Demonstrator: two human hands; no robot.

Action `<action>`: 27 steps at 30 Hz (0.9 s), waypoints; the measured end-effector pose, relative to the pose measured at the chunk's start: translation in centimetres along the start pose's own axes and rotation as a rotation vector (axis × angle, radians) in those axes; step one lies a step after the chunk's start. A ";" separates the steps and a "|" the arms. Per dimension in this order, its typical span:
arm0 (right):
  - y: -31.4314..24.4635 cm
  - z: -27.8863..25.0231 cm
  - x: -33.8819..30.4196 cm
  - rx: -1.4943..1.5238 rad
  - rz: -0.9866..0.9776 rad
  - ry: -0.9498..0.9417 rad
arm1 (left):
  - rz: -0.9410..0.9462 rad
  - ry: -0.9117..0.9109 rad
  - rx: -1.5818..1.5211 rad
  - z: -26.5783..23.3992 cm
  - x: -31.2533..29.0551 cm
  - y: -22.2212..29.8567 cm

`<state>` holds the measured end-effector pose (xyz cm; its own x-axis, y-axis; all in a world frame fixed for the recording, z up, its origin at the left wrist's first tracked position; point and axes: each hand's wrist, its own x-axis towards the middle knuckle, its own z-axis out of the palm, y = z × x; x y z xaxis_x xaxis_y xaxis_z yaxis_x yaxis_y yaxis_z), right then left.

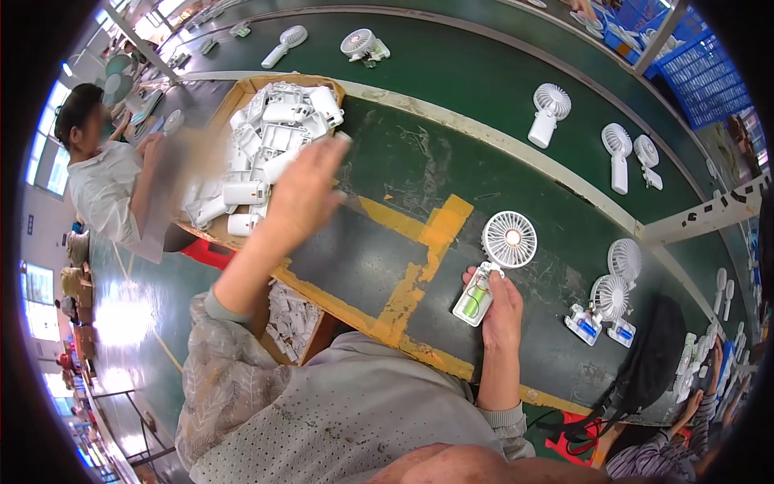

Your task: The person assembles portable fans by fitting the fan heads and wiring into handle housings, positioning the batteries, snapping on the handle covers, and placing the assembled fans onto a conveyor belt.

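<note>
My right hand [504, 310] grips a small white handheld fan [510, 239] by its handle, which has no cover on this side. Inside the handle a green battery [474, 302] and thin wires show. The round fan head points away from me over the dark bench. My left hand [302, 198] is stretched out over the near right side of a cardboard box [211, 231] heaped with white plastic handle covers [286, 113]. It is slightly blurred; its thumb stands apart from the fingers, and I see nothing held in it.
Two opened fans with blue batteries [587, 324] lie on the bench to the right, beside a black bag [653, 355]. Assembled fans [551, 105] lie on the green conveyor [468, 73] beyond. Co-workers [105, 177] sit at left and far right. Blue crates [705, 77] stand far right.
</note>
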<state>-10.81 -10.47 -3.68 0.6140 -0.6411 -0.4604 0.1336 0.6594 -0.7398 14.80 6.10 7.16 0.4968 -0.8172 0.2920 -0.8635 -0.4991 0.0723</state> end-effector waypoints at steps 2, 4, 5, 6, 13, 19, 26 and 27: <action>0.0 0.2 0.1 -0.004 -0.003 -0.019 | -0.124 -0.032 0.164 0.4 0.2 -4.2; -0.3 0.5 0.0 -0.009 0.008 -0.010 | -0.217 -0.124 0.299 1.7 0.1 -7.4; -0.3 0.5 0.0 -0.010 0.011 -0.010 | -0.247 -0.179 0.339 2.8 -0.1 -8.4; -0.3 0.5 0.1 -0.011 0.008 -0.010 | -0.271 -0.236 0.372 3.6 0.1 -8.9; -0.1 0.3 0.0 -0.027 -0.005 -0.013 | -0.189 -0.046 0.305 5.3 1.4 -11.0; -0.2 0.5 0.0 -0.046 -0.003 -0.009 | -0.066 0.121 0.180 4.6 2.3 -7.5; -0.3 0.6 0.0 -0.049 -0.007 -0.006 | 0.107 0.102 -0.015 8.8 2.6 -0.8; -0.3 0.6 0.0 -0.049 0.002 0.002 | 0.110 0.064 -0.070 8.9 2.6 0.5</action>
<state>-10.41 -10.41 -3.13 0.6124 -0.6408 -0.4630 0.0942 0.6406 -0.7620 16.41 1.13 -0.52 0.3942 -0.8448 0.3618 -0.9175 -0.3842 0.1025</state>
